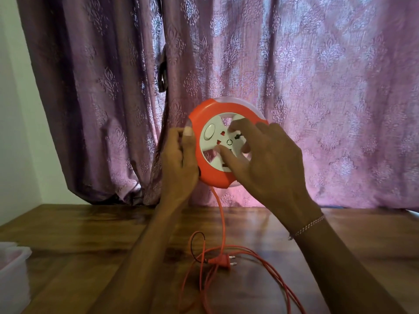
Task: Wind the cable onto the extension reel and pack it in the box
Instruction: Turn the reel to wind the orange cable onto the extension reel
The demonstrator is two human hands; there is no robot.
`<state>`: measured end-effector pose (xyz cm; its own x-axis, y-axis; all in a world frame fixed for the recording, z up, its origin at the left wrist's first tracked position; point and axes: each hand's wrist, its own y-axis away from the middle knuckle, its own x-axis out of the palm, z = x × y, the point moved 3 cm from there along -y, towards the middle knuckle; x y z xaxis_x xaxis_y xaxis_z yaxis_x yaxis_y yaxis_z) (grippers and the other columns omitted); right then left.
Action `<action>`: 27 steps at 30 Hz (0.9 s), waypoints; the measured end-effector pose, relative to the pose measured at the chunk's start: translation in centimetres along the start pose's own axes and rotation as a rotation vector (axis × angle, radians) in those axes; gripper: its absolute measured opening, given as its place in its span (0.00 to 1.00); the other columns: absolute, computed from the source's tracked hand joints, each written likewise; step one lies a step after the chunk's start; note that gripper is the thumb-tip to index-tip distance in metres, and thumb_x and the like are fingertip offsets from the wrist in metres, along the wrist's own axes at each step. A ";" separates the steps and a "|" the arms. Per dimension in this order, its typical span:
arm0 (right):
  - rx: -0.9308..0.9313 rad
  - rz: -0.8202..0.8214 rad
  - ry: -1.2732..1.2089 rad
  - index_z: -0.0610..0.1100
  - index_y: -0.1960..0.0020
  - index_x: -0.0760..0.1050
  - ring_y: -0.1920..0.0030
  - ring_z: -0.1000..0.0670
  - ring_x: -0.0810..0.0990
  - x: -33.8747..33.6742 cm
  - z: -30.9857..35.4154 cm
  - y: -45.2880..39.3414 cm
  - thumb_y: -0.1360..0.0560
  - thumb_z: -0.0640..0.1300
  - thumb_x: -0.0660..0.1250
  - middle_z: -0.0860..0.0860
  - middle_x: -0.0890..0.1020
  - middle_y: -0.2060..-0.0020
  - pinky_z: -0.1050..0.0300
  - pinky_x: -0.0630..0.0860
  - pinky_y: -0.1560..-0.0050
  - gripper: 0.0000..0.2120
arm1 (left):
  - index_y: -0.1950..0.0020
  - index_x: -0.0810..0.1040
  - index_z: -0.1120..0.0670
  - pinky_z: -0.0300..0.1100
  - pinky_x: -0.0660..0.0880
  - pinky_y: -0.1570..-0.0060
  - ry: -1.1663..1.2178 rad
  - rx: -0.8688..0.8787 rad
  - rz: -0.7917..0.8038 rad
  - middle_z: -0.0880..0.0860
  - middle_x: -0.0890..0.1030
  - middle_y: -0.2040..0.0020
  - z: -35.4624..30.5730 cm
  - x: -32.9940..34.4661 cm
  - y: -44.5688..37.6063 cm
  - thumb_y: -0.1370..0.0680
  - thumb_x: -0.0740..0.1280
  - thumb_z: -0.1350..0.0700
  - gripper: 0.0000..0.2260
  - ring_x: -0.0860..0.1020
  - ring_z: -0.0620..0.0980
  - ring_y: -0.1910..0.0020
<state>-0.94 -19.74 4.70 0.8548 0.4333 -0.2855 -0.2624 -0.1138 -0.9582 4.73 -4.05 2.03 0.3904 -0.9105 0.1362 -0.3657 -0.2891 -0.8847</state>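
Note:
An orange extension reel (204, 114) with a white socket hub is held upright above the wooden table (90, 234). My left hand (179, 164) grips its left rim, thumb on the front edge. My right hand (265, 159) lies over the white hub, with its fingers curled into the hub's openings. An orange cable (221, 214) hangs from the bottom of the reel down to the table. There it lies in loose loops around its orange two-pin plug (221, 261).
A translucent plastic box (13, 268) stands at the table's left edge. A purple patterned curtain (317, 87) hangs right behind the reel. Cable loops run off toward the table's near right side.

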 end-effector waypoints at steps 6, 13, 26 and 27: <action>-0.262 0.289 -0.024 0.56 0.45 0.83 0.43 0.41 0.71 -0.5 -0.1 -0.2 0.31 0.40 0.62 0.47 0.75 0.34 0.44 0.74 0.47 0.21 | 0.56 0.68 0.52 0.33 0.68 0.65 -0.022 0.005 0.026 0.44 0.73 0.67 0.1 -0.1 0.0 0.16 0.56 0.51 0.11 0.71 0.36 0.68; -0.241 0.278 0.131 0.64 0.42 0.81 0.44 0.38 0.73 -0.5 -0.1 0.0 0.30 0.42 0.67 0.46 0.76 0.36 0.46 0.70 0.52 0.22 | 0.55 0.69 0.52 0.32 0.68 0.66 -0.054 0.021 0.051 0.37 0.76 0.66 0.4 0.0 0.1 0.15 0.57 0.50 0.10 0.73 0.37 0.68; 0.184 0.035 -0.026 0.63 0.34 0.75 0.57 0.43 0.83 0.2 -0.1 0.4 0.34 0.70 0.66 0.48 0.84 0.58 0.51 0.80 0.57 0.30 | 0.55 0.68 0.52 0.31 0.66 0.68 -0.062 0.055 0.032 0.37 0.75 0.67 0.2 0.3 0.2 0.15 0.56 0.49 0.11 0.72 0.37 0.69; 0.203 0.002 -0.045 0.60 0.35 0.77 0.57 0.43 0.84 0.2 -0.2 0.3 0.34 0.71 0.66 0.49 0.85 0.59 0.50 0.81 0.57 0.31 | 0.55 0.68 0.52 0.31 0.66 0.67 -0.061 0.057 0.034 0.37 0.75 0.66 0.2 0.3 0.2 0.15 0.56 0.49 0.11 0.72 0.37 0.69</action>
<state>-0.81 -19.85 4.36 0.8344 0.4735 -0.2820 -0.3530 0.0662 -0.9333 4.92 -4.31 1.82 0.4300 -0.8993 0.0794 -0.3316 -0.2391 -0.9126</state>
